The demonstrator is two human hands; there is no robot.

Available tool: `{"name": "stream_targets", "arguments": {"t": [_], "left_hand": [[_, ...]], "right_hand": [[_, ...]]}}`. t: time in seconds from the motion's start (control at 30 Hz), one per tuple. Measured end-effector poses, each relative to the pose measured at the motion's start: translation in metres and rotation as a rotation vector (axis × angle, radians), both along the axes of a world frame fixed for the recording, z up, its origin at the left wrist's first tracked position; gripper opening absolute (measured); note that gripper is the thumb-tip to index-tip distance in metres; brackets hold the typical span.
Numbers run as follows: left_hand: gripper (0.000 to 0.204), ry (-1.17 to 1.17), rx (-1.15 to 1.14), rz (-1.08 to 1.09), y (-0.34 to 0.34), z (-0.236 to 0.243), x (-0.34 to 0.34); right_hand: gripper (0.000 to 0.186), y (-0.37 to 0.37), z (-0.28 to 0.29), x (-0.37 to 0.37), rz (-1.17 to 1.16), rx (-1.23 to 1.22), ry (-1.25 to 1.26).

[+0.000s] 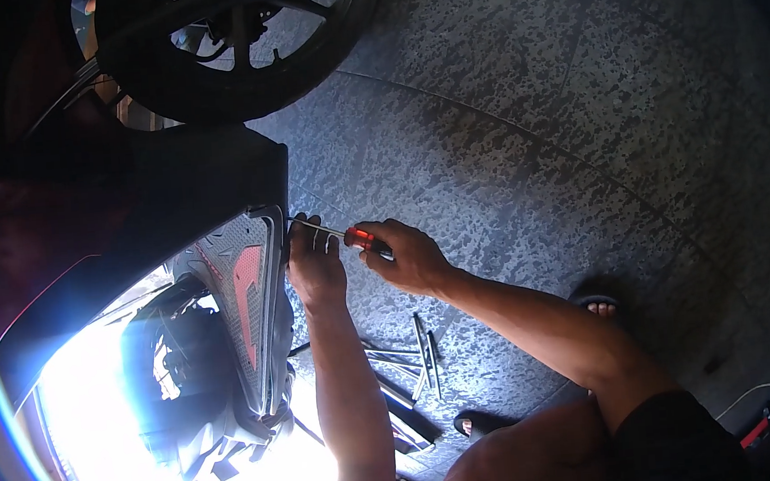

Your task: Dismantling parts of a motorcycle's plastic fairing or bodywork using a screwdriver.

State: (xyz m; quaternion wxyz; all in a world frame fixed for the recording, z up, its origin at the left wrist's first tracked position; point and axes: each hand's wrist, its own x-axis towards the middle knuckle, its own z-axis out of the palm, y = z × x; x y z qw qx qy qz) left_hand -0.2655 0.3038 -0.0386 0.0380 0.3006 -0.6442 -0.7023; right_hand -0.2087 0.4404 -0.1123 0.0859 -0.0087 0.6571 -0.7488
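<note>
**Screwdriver (358, 238) at the panel's edge**

Left of the fingers runs the vehicle's dark body panel (207, 168), with a grey footboard (247, 297) inlaid in red below it; glare washes out much beyond. The wheel (251, 93) stands above and left of the fingertips.

The left hand (317, 273) is up against that edge, fingers raised around the shaft's far end; whether they pinch anything, I cannot tell. The screwdriver lies between the two hands, shaft pointing left. The right hand (404, 252) is wrapped round its handle.

Likely step: working a fastener or seam there; the next move probably calls for a steady, aligned tip.

Loose rods (434, 363) lie below the right fingers, while broad floor (531, 139) to their right should give room for pulling back.
</note>
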Motion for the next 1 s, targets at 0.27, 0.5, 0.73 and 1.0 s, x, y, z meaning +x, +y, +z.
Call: {"name": "stream_targets", "arguments": {"t": [0.27,0.5,0.73,1.0], "left_hand": [[0.037,0.022,0.014,-0.025,-0.001,-0.001,-0.001],[0.031,0.048,0.05,-0.058,-0.009,-0.003,0.0],[0.026,0.027,0.034,-0.039,-0.004,-0.005,-0.002],[0.027,0.055,0.037,-0.091,-0.013,-0.006,-0.001]], "right_hand": [[0.039,-0.001,-0.008,-0.001,-0.014,-0.003,0.027],[0.038,0.002,-0.006,-0.003,-0.021,0.003,0.063],[0.036,0.008,-0.005,-0.005,-0.016,0.047,0.022],[0.036,0.008,-0.007,-0.007,-0.043,0.079,0.081]]}}
